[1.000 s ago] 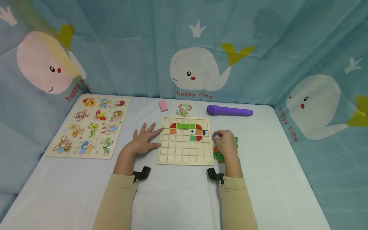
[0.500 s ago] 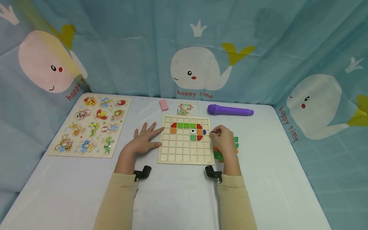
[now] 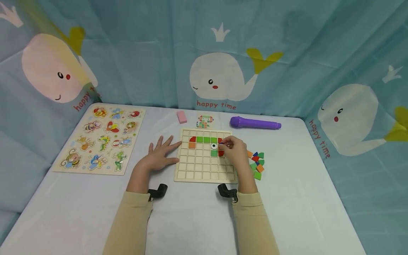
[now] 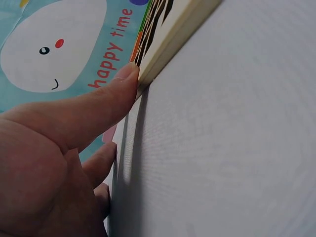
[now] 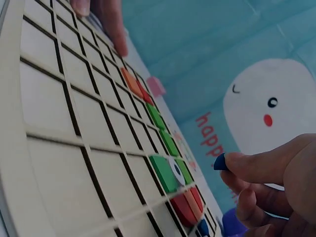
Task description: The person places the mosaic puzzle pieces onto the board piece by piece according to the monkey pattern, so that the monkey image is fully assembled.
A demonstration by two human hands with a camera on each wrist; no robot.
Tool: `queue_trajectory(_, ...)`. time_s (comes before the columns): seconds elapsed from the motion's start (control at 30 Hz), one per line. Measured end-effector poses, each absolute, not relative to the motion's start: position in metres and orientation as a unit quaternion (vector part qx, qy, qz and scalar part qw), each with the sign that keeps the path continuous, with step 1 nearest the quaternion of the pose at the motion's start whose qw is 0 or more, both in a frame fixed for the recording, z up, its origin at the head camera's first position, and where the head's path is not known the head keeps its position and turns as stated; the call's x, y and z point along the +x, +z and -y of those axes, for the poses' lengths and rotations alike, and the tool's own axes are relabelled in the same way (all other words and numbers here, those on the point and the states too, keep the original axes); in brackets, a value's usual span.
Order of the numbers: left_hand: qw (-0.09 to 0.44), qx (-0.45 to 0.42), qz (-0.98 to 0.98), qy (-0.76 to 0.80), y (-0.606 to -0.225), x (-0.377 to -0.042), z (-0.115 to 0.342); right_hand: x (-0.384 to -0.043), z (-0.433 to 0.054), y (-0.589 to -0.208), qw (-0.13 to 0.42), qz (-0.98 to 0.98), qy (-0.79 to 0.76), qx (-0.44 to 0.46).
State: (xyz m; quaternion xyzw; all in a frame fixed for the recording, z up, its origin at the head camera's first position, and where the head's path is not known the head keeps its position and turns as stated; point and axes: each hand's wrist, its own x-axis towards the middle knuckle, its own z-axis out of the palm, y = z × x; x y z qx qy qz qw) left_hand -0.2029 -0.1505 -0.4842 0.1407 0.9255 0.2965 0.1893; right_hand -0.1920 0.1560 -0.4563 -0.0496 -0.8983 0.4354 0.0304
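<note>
A wooden grid board (image 3: 199,168) lies flat on the white table. Along its upper rows sit red, green and orange tiles, among them a green tile (image 5: 163,173) beside a round eye tile (image 3: 214,146). My left hand (image 3: 157,157) rests with fingers spread at the board's left side, its thumb (image 4: 111,91) touching the edge. Over the right part of the board, my right hand (image 3: 236,150) pinches a small blue tile with a curved side (image 5: 220,162) between thumb and finger. The hand covers some tiles there in the head view.
Loose coloured tiles (image 3: 257,164) lie right of the board, partly behind my right forearm. Beyond the board are a pink block (image 3: 181,117), a pattern card (image 3: 205,121) and a purple toy microphone (image 3: 255,123). An insect puzzle board (image 3: 100,141) lies at left.
My right hand has moved left from the loose tiles to over the board, carrying the blue tile. More of the loose tiles now show. My left hand stays in place.
</note>
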Motion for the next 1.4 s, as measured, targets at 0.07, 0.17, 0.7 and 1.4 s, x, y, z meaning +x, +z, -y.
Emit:
queue_trajectory(0.07, 0.188, 0.140, -0.926, 0.295, -0.484, -0.202, 0.150, -0.193, -0.151, -0.458, 0.032, 0.897, 0.438, -0.041)
queue_trajectory(0.17, 0.189, 0.138, -0.926, 0.296, -0.484, -0.202, 0.149, -0.195, -0.143, -0.459, 0.037, 0.897, 0.440, -0.026)
queue_trajectory(0.7, 0.182, 0.140, -0.931, 0.284, -0.482, -0.200, 0.152, -0.209, -0.091, -0.469, 0.006, 0.895, 0.445, 0.036)
queue_trajectory(1.4, 0.181, 0.154, -0.927, 0.290, -0.483, -0.202, 0.151, -0.236, -0.050, -0.477, -0.020, 0.951, 0.298, 0.079)
